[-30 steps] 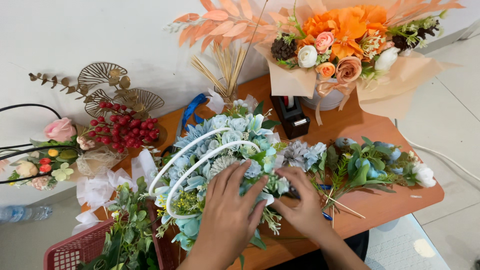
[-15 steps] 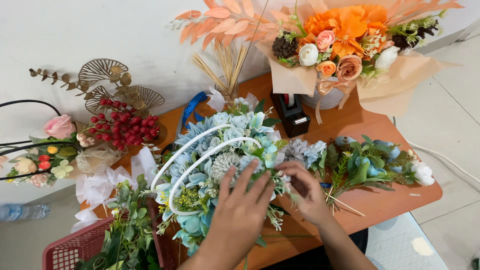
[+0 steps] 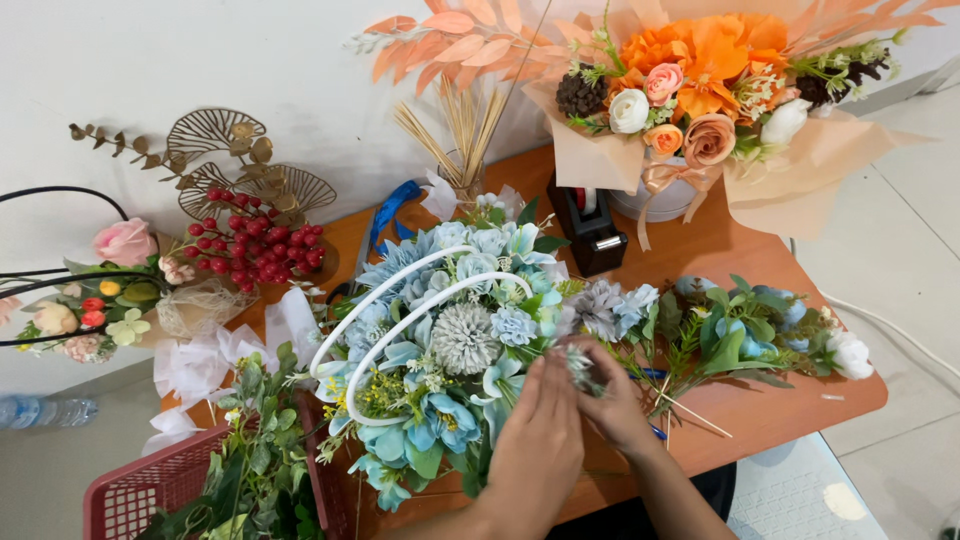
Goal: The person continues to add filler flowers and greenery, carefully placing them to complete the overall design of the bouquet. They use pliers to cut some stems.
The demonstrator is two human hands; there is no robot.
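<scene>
A basket arrangement of pale blue flowers with a white looped handle stands on the orange-brown table. My left hand rests against the right side of the arrangement, fingers together. My right hand pinches a small grey-green flower sprig right beside the blue flowers. Whether the sprig's stem sits in the arrangement is hidden by my hands.
Loose blue, grey and white flowers with green leaves lie to the right. An orange bouquet in beige paper, a black tape dispenser, red berries, white ribbon and a red plastic basket of greenery surround the arrangement.
Both hands moved slightly right and closer together at the arrangement's right edge. My right hand now holds the small sprig upright between its fingers.
</scene>
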